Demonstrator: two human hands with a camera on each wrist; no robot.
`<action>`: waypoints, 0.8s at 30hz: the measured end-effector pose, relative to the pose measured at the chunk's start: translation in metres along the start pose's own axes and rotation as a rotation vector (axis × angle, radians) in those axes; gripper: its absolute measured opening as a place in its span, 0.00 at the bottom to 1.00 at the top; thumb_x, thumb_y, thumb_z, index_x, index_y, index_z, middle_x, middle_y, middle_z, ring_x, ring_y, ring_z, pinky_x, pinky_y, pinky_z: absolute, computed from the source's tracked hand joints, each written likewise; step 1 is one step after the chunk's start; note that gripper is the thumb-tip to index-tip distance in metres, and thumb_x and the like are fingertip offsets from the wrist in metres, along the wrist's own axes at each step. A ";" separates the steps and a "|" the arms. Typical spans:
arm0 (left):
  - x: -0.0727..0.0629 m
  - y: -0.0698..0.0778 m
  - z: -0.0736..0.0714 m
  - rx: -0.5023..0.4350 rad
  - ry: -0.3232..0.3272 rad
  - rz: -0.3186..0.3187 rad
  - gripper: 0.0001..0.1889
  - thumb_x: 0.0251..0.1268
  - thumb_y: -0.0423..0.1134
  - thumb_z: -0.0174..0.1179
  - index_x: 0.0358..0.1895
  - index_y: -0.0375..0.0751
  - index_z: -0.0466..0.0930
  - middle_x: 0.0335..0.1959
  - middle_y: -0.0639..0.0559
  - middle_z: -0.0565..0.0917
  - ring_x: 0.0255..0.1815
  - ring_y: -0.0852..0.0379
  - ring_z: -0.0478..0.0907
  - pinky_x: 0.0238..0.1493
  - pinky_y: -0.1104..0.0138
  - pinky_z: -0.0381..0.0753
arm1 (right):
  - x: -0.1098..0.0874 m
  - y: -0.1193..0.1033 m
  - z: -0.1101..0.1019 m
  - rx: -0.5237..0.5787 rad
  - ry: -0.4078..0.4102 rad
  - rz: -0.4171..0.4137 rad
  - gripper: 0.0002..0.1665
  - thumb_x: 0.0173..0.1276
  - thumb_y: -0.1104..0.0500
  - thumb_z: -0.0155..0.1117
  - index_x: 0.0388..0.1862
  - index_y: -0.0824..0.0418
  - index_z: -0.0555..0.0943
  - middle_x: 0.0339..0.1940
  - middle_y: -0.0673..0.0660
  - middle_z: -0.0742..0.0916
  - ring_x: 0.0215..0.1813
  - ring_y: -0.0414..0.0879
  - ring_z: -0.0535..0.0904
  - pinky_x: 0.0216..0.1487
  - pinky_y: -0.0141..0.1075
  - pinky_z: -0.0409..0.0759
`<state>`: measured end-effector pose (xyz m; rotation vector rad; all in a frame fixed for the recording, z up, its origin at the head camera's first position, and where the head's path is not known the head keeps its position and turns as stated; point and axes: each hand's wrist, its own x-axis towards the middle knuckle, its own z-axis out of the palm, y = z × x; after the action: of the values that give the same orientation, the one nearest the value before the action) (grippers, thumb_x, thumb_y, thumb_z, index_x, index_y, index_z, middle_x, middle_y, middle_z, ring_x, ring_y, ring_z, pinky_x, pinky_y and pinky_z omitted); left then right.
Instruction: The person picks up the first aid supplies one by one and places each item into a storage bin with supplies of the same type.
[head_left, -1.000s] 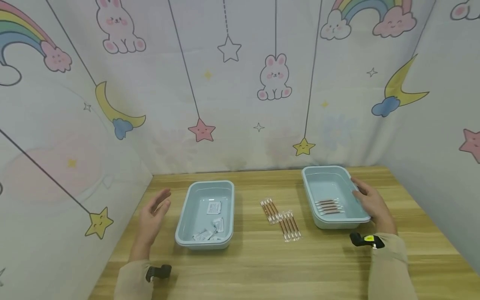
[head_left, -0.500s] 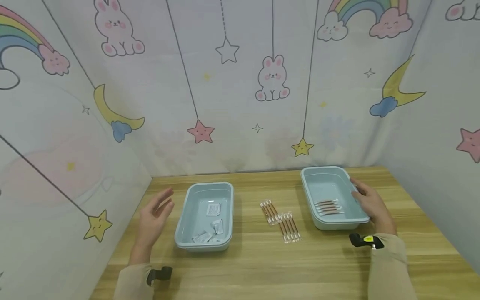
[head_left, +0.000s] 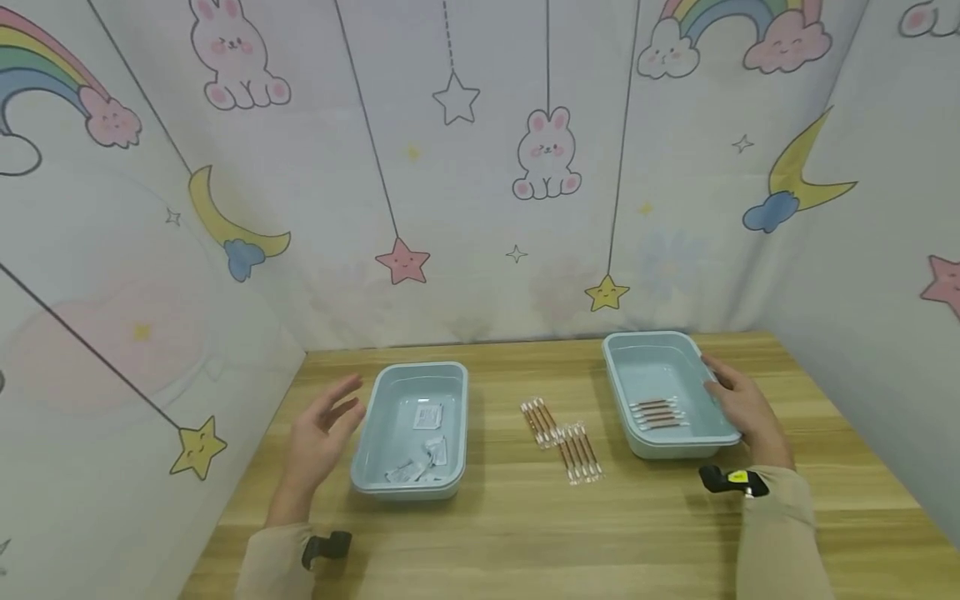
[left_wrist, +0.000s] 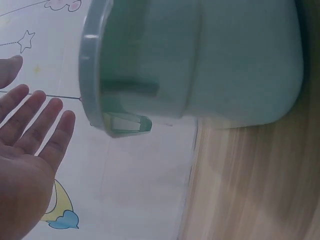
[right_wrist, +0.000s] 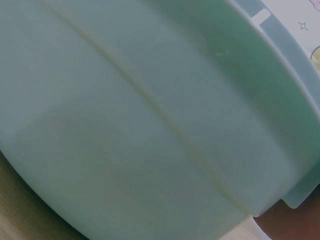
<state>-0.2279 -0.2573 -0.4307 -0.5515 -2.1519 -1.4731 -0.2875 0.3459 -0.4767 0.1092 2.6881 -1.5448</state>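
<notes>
Cartoon-printed walls (head_left: 480, 208) enclose a wood-grain table (head_left: 525, 546). From my remote seat, I see the left hand (head_left: 318, 446) spread wide just beside the left tray (head_left: 408, 493); the right hand (head_left: 746, 412) grips the right tray (head_left: 675, 451) by its rim. Swabs (head_left: 579, 454) lie between both hands. Right fingers are partly hidden; nearer packets (head_left: 406, 472) blur.

pale blue right basin (head_left: 660, 371), open side up, swabs (head_left: 658, 413) inside, well apart from matching left basin (head_left: 397, 425)
</notes>
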 end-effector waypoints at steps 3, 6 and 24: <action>0.001 0.004 0.006 0.026 -0.025 0.010 0.23 0.59 0.20 0.60 0.60 0.22 0.72 0.58 0.27 0.76 0.60 0.48 0.77 0.58 0.62 0.80 | 0.000 -0.001 -0.001 -0.003 0.000 -0.012 0.33 0.79 0.53 0.40 0.79 0.56 0.49 0.76 0.74 0.56 0.74 0.71 0.54 0.68 0.63 0.62; 0.001 -0.002 0.012 0.031 -0.042 0.032 0.23 0.59 0.19 0.59 0.60 0.24 0.72 0.57 0.29 0.77 0.58 0.45 0.77 0.57 0.63 0.81 | 0.001 -0.001 -0.002 -0.005 0.003 -0.020 0.33 0.79 0.53 0.40 0.79 0.57 0.50 0.76 0.74 0.57 0.74 0.71 0.55 0.68 0.63 0.63; 0.018 0.004 0.066 0.003 -0.223 0.163 0.23 0.58 0.23 0.64 0.59 0.32 0.76 0.56 0.41 0.81 0.58 0.49 0.78 0.57 0.61 0.80 | 0.003 0.000 0.000 -0.030 0.026 0.019 0.33 0.80 0.53 0.39 0.79 0.56 0.50 0.77 0.73 0.57 0.75 0.71 0.54 0.69 0.65 0.61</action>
<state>-0.2505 -0.1927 -0.4383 -0.9048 -2.2140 -1.3747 -0.2900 0.3464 -0.4771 0.1544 2.7209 -1.5078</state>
